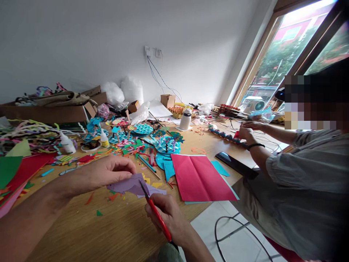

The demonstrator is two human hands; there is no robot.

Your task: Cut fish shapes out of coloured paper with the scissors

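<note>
My left hand (116, 170) pinches a piece of purple paper (122, 185) by its upper edge, just above the table. In my right hand (170, 213) is a pair of red-handled scissors (156, 211), its blades pointing up and left against the purple paper. The paper has drawn lines on it and a strip runs out to the right, past the blades. Beneath and behind it lie yellow paper pieces (156, 185) and small orange and green scraps. A folded red sheet (203, 178) rests on blue paper to the right of my hands.
White glue bottles (67, 142), a blue pencil (147, 163) and blue paper-craft shapes (166, 145) crowd the table's middle and left. A white bottle (185, 119) stands farther back. At right a co-worker (297, 174) works with both hands near a black phone-like object (236, 164).
</note>
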